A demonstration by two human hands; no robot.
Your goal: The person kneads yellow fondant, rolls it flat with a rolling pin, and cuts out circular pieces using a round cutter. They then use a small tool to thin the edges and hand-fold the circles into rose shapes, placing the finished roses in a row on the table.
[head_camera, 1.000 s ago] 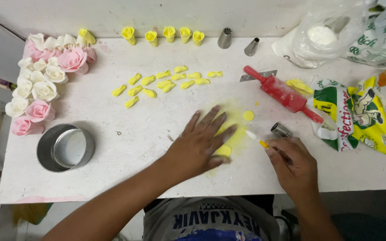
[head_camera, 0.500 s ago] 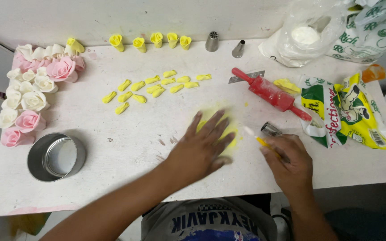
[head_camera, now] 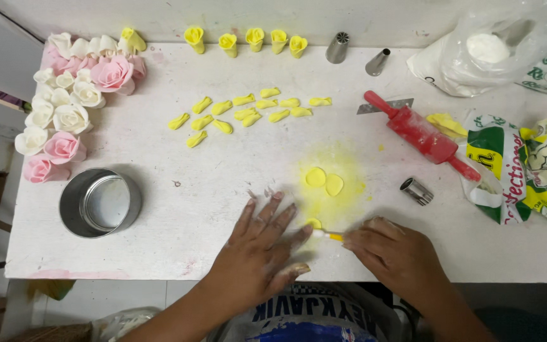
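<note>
I am pinching a small yellow tool in my right hand near the desk's front edge; my left hand is lying open, flat beside it.

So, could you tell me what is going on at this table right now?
A person is shaping small yellow paste pieces on a white table. The left hand lies flat, fingers spread, beside a yellow piece. The right hand holds a small yellow-tipped tool against it. Two yellow discs lie on a yellow-dusted patch just beyond. A red rolling pin, loose yellow petals and finished roses lie around.
</note>
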